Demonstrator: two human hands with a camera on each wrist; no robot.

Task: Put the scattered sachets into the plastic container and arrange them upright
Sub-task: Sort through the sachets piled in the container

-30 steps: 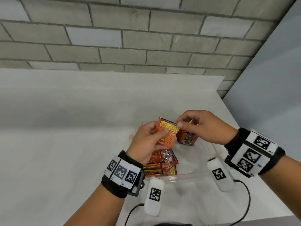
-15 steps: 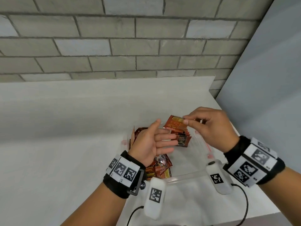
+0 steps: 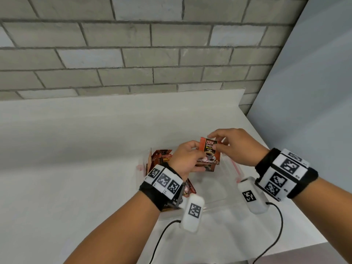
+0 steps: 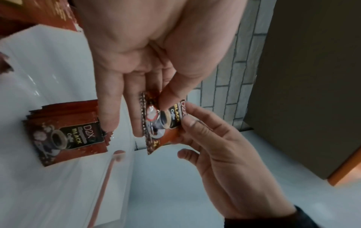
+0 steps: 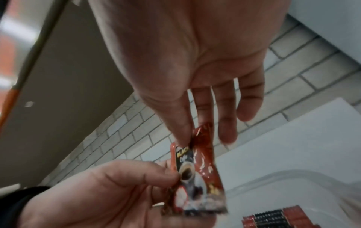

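Observation:
A red and black coffee sachet point(image 3: 209, 152) is held upright over the clear plastic container point(image 3: 235, 166). My left hand point(image 3: 199, 152) pinches its left edge between thumb and fingers. My right hand point(image 3: 213, 141) pinches its top corner. In the left wrist view the sachet point(image 4: 166, 123) sits between the left hand point(image 4: 154, 114) and the right hand point(image 4: 187, 118). A stack of sachets point(image 4: 66, 135) stands inside the container point(image 4: 109, 169), just below the held one. In the right wrist view the right hand point(image 5: 192, 135) grips the sachet point(image 5: 197, 172) by its top.
More sachets point(image 3: 160, 159) lie jumbled in the container's left part, some hidden under my left wrist. The white table point(image 3: 76, 149) ends at a brick wall point(image 3: 133, 63) behind, with its edge and a grey panel point(image 3: 314, 92) on the right.
The sachet has been turned from its orange back to its printed front. My left hand let go and opened, then took hold of it again. The view has tilted up.

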